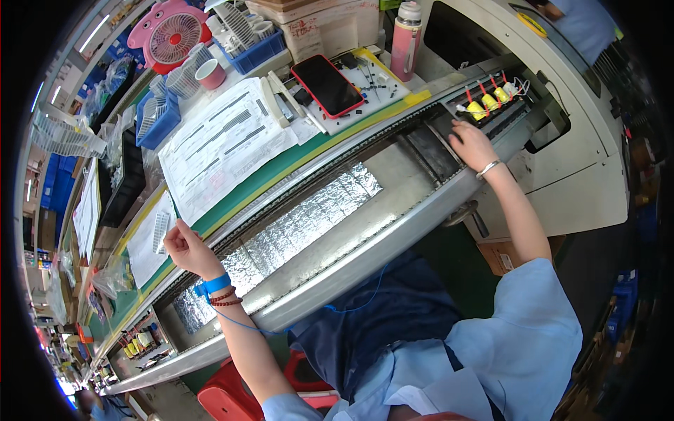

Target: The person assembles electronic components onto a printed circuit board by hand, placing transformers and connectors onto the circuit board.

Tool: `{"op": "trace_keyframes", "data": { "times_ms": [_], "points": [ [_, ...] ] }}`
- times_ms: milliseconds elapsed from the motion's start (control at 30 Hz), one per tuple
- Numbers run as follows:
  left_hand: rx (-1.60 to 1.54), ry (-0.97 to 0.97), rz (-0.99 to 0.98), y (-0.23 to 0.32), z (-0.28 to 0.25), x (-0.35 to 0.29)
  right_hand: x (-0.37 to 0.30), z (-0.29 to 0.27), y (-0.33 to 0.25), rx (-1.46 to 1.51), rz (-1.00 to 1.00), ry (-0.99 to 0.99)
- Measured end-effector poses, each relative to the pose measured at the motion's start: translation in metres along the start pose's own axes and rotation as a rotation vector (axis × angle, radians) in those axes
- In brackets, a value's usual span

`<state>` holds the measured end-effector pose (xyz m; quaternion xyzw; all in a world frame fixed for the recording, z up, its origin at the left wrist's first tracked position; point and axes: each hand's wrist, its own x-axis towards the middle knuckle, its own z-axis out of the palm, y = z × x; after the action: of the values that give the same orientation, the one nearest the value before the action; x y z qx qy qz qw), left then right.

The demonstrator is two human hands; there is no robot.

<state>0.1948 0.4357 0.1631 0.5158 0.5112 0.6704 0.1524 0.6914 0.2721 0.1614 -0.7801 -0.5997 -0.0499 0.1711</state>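
Observation:
My left hand (188, 251) is raised over the near edge of the bench, its fingers curled into a pinch. Whatever may be between them is too small to make out. A white ribbed strip (161, 231) lies on paper just beside those fingertips. Over on the right, my right hand (472, 146) lies with fingers stretched at the metal carrier frame (439, 149) on the conveyor (337, 214). Just beyond its fingertips, a row of yellow-wrapped components (489, 102) with red and white wires sits at the conveyor's end. Whether the fingers press on the frame is unclear.
Printed sheets (217, 147) cover the bench. A red-cased phone (327, 85), pink bottle (406, 42), blue bins (158, 119) and pink fan (170, 38) stand behind. A white machine (562, 161) borders the right; a crank handle (479, 221) projects below the conveyor. A blue wrist cord (256, 328) trails from my left wrist.

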Motion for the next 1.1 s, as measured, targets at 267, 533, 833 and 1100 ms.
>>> {"op": "trace_keyframes", "data": {
  "times_ms": [267, 533, 833, 1100],
  "points": [
    [-0.038, -0.025, 0.009, -0.003, 0.004, -0.001, 0.023, -0.005, 0.08, -0.138, 0.041, 0.035],
    [-0.089, 0.005, -0.03, 0.0, 0.001, -0.001, 0.047, -0.012, 0.139, -0.222, 0.151, -0.057],
    [-0.116, -0.009, -0.027, 0.005, 0.003, -0.001, 0.06, -0.002, 0.22, -0.326, 0.236, -0.059],
    [-0.134, -0.047, -0.04, 0.014, 0.009, -0.005, 0.107, 0.0, -0.01, 0.167, -0.027, 0.276]
  ]
}}
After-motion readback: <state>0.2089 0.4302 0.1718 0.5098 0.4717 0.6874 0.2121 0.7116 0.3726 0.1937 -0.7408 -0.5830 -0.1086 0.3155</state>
